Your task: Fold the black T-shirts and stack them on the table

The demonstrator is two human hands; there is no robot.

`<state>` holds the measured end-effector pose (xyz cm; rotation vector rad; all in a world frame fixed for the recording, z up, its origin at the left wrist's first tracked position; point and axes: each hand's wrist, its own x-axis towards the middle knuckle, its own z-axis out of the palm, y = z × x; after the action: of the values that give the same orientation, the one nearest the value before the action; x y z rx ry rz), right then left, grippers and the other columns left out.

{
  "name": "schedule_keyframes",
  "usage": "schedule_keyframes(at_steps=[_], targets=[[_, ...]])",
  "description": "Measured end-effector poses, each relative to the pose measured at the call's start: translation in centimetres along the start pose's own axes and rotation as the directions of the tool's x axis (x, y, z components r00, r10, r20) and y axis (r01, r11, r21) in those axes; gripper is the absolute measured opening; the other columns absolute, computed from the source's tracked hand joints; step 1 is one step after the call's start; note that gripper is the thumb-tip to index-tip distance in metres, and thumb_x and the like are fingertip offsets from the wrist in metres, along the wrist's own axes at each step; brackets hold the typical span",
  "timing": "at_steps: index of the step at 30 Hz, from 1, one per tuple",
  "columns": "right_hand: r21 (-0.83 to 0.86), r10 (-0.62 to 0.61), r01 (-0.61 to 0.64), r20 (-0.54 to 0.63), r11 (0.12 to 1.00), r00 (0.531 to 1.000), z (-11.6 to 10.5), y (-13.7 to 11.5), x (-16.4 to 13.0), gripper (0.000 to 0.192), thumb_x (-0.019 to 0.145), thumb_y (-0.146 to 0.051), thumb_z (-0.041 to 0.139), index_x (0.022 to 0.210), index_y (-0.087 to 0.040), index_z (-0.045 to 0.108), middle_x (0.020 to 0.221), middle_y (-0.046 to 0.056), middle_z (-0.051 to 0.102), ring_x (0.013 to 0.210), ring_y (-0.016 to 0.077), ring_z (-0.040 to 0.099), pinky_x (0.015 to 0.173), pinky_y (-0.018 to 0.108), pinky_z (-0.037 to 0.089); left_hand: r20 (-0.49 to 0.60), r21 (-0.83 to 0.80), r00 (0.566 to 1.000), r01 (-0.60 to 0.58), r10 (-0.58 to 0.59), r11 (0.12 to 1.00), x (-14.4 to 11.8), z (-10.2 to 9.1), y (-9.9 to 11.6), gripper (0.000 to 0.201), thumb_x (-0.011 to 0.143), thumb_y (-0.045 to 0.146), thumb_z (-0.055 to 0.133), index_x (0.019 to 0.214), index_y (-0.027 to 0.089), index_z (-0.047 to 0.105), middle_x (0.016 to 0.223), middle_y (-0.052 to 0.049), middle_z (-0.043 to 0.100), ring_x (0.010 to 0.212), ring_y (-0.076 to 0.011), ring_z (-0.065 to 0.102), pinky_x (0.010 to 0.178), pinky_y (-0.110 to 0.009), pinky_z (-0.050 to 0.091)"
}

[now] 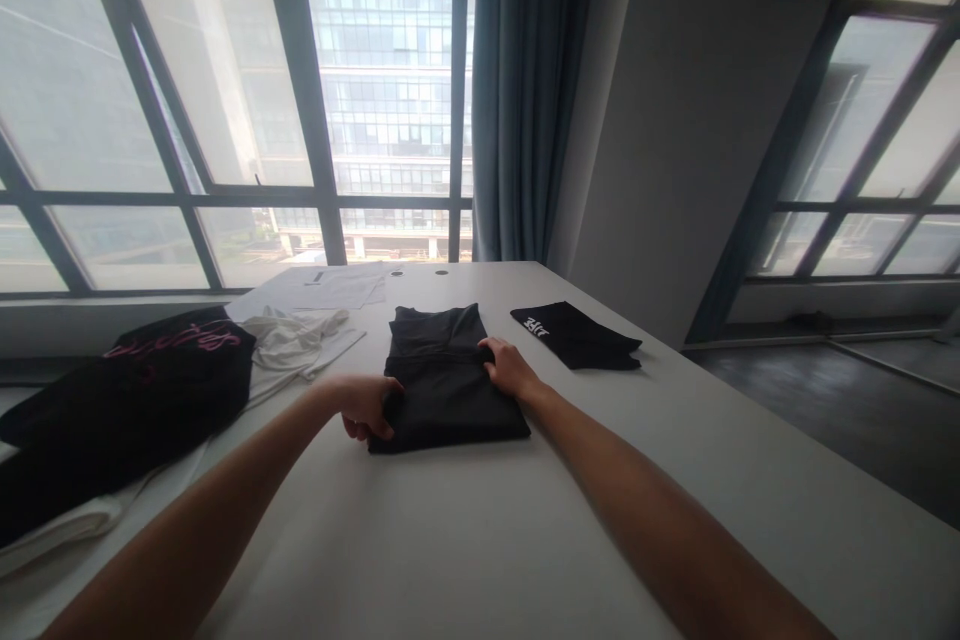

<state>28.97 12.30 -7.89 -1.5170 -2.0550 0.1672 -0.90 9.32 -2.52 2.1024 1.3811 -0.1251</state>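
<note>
A black garment [450, 405], partly folded, lies flat on the white table [420, 540] in front of me. Its exact kind cannot be made out. My left hand [370, 406] pinches its left edge, the thumb on top and the fingers curled beneath. On the right side, my right hand [508, 367] grips the edge near a fold that runs across the cloth. Beyond that fold, the far part of the garment stretches toward the window. To the right lies a folded black garment [581, 335] with white lettering, apart from both hands.
On the left, a black garment with pink lettering [187, 370] is heaped over white cloth [296, 340]. White sheets [330, 285] lie at the table's far left. Past the far edge are windows, a blue-grey curtain [525, 100] and a grey pillar [675, 120].
</note>
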Motion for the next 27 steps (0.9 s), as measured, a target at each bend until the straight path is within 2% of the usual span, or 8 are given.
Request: schedule_keyframes(at_steps=[3, 5, 8, 11, 13, 15, 18, 27], targets=[[-0.06, -0.011, 0.01, -0.022, 0.998, 1.0, -0.1, -0.5, -0.3, 0.044, 0.085, -0.003, 0.051, 0.128, -0.012, 0.058, 0.127, 0.013, 0.061, 0.121, 0.0216, 0.055, 0.106, 0.032, 0.041, 0.015, 0.134, 0.995, 0.099, -0.102, 0.986, -0.6, 0.2, 1.1, 0.072, 0.057, 0.038, 0.083, 0.125, 0.022, 0.062, 0.065, -0.005, 0.069, 0.062, -0.0288, 0.068, 0.057, -0.041, 0.057], [-0.133, -0.013, 0.006, -0.058, 0.991, 0.998, -0.4, -1.5, -0.4, 0.046, 0.088, -0.006, 0.048, 0.132, -0.012, 0.056, 0.13, 0.015, 0.059, 0.124, 0.0238, 0.053, 0.107, 0.034, 0.039, -0.161, 0.298, 0.985, 0.109, -0.063, 0.948, -1.2, 0.4, 2.5, 0.057, 0.061, 0.04, 0.082, 0.113, 0.021, 0.068, 0.078, -0.011, 0.072, 0.078, -0.0338, 0.07, 0.068, -0.044, 0.057], [-0.225, -0.016, -0.009, -0.108, 0.974, 0.994, -0.5, -4.1, -0.6, 0.047, 0.092, -0.018, 0.047, 0.138, -0.011, 0.054, 0.14, 0.018, 0.054, 0.13, 0.0289, 0.046, 0.112, 0.039, 0.034, -0.413, 0.447, 0.904, 0.091, 0.115, 0.89, -1.4, 1.3, 4.7, 0.04, 0.081, 0.049, 0.065, 0.105, 0.018, 0.07, 0.1, -0.019, 0.072, 0.1, -0.0381, 0.067, 0.085, -0.048, 0.053], [-0.229, -0.029, 0.021, -0.032, 0.973, 0.999, 0.5, -6.9, -1.2, 0.051, 0.096, -0.027, 0.043, 0.142, -0.007, 0.05, 0.148, 0.018, 0.048, 0.139, 0.0293, 0.039, 0.117, 0.041, 0.027, -0.434, 0.451, 0.852, -0.075, 0.292, 0.89, -0.1, 3.5, 5.7, 0.046, 0.096, 0.042, 0.043, 0.126, 0.014, 0.063, 0.131, -0.022, 0.062, 0.127, -0.0353, 0.055, 0.104, -0.047, 0.044], [-0.21, -0.013, 0.031, 0.084, 0.977, 0.996, 1.7, -8.1, -1.9, 0.053, 0.098, -0.027, 0.036, 0.146, -0.006, 0.046, 0.153, 0.019, 0.043, 0.144, 0.0286, 0.034, 0.119, 0.042, 0.023, -0.406, 0.409, 0.856, -0.142, 0.319, 0.902, 1.3, 5.3, 5.5, 0.052, 0.099, 0.035, 0.034, 0.144, 0.013, 0.049, 0.153, -0.019, 0.043, 0.144, -0.0311, 0.037, 0.114, -0.047, 0.032], [-0.198, 0.029, 0.01, 0.194, 0.98, 0.981, 2.8, -8.4, -2.5, 0.055, 0.099, -0.027, 0.032, 0.15, -0.006, 0.042, 0.157, 0.018, 0.036, 0.148, 0.0286, 0.029, 0.12, 0.045, 0.019, -0.394, 0.356, 0.876, -0.133, 0.278, 0.925, 2.6, 6.7, 4.9, 0.056, 0.1, 0.032, 0.029, 0.152, 0.014, 0.037, 0.162, -0.014, 0.029, 0.15, -0.0276, 0.024, 0.119, -0.049, 0.023], [-0.197, 0.092, -0.036, 0.28, 0.98, 0.956, 3.5, -8.0, -2.9, 0.06, 0.1, -0.033, 0.03, 0.153, -0.006, 0.036, 0.161, 0.015, 0.027, 0.151, 0.0275, 0.021, 0.122, 0.045, 0.014, -0.39, 0.321, 0.893, -0.096, 0.224, 0.942, 3.5, 7.6, 4.0, 0.058, 0.1, 0.037, 0.028, 0.154, 0.016, 0.034, 0.163, -0.012, 0.026, 0.152, -0.0267, 0.019, 0.121, -0.051, 0.017], [-0.264, 0.247, -0.172, 0.286, 0.949, 0.926, 2.4, -4.8, -1.8, 0.072, 0.1, -0.053, 0.027, 0.158, -0.01, 0.025, 0.165, 0.007, 0.014, 0.153, 0.0213, 0.011, 0.123, 0.042, 0.008, -0.46, 0.262, 0.888, 0.156, -0.019, 0.952, 4.1, 6.1, 2.1, 0.075, 0.097, 0.062, 0.025, 0.157, 0.017, 0.031, 0.165, -0.009, 0.015, 0.152, -0.0316, 0.012, 0.119, -0.056, 0.018]])
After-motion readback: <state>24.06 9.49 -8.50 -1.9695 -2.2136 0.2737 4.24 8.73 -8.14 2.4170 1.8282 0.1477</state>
